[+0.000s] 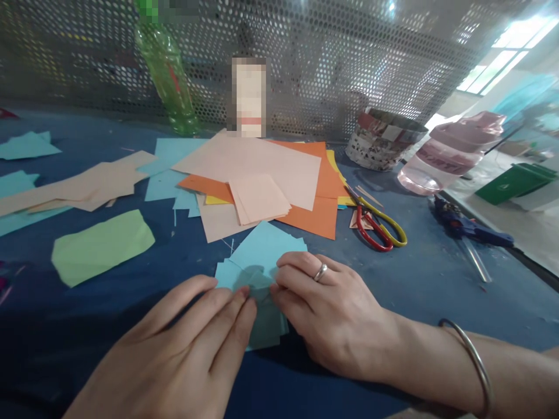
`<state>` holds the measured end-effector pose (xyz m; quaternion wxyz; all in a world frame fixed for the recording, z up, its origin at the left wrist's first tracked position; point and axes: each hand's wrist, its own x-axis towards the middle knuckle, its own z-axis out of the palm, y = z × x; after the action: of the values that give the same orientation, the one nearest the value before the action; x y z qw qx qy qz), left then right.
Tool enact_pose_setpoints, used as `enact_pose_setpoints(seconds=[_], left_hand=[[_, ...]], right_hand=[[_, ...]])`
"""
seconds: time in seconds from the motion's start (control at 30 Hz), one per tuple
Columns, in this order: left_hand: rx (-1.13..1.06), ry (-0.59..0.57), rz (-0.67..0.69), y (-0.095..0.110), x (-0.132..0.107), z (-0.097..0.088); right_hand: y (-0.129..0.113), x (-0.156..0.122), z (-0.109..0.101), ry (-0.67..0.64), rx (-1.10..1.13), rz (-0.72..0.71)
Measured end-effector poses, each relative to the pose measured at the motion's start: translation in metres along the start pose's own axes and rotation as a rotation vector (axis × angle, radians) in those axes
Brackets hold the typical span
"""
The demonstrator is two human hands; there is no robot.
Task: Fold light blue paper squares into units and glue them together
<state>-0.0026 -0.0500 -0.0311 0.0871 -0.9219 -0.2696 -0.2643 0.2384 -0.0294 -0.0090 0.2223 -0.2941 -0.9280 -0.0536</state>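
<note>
A stack of light blue paper pieces (268, 241) lies on the table in front of me, its sheets slightly askew. On top is a small folded piece of blue paper (261, 280) between my two hands. My left hand (192, 331) reaches in from the lower left, its fingertips closed at the left edge of that folded piece. Curled fingers of my right hand (327, 308), which wears a ring, pinch its right side. The fingers partly hide the fold.
Pink paper sheets (279, 163) and orange paper (312, 221) lie ahead; green paper (102, 247) is at left. Scissors (375, 224), a glue gun (467, 224), a pink bottle (452, 151) and a paper-covered pot (384, 139) stand or lie right. A green bottle (170, 81) stands by the perforated panel (305, 70).
</note>
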Motion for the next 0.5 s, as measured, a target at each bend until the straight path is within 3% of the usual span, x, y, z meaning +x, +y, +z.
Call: enact_pose_setpoints(seconds=[0.27,0.5], left_hand=[[0.075,-0.029,-0.014,0.0049,-0.0020,0.0058],[0.032,-0.009,-0.021,0.0070,-0.0013,0.0051]], right_hand=[[0.0003,-0.0009,0.0036,0.028,0.031,-0.003],[0.0023,0.0002,0.0037,-0.025,0.051,-0.009]])
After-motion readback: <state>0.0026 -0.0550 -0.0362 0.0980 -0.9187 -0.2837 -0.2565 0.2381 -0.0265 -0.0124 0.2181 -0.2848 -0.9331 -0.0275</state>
